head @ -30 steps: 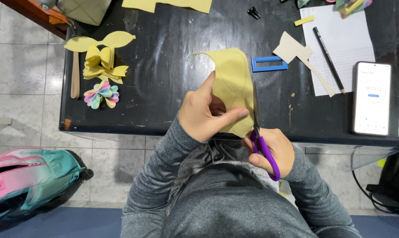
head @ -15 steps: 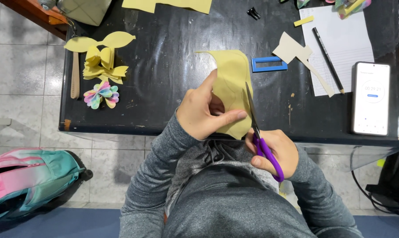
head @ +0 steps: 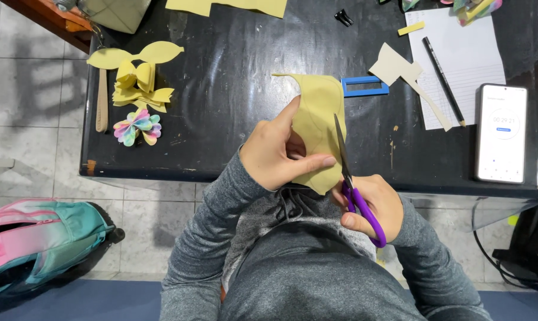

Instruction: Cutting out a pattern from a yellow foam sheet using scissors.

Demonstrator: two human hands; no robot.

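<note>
A: Now, head view. Left hand pinches the yellow sheet from its left side, thumb on top near the lower edge, fingers tucked behind. Sheet is held up over the near edge of the black table, long axis running away from the body, tip curling off to the left.

B: And the cutting side?

A: Right hand is closed through the purple handles of the scissors. Blades point away from the body, nearly parallel to the sheet's long axis, lying along its right edge. From the left-hand pinch, the blades sit just to the right.

B: Blades open or closed?

A: Cannot tell; they read as one dark line against the sheet.

B: Which hand is nearer the sheet?

A: Left is clamped on it; right meets it only through the blades.

B: Surroundings?

A: Blue frame just beyond the sheet; phone well to the right; yellow cut-outs far left.
</note>
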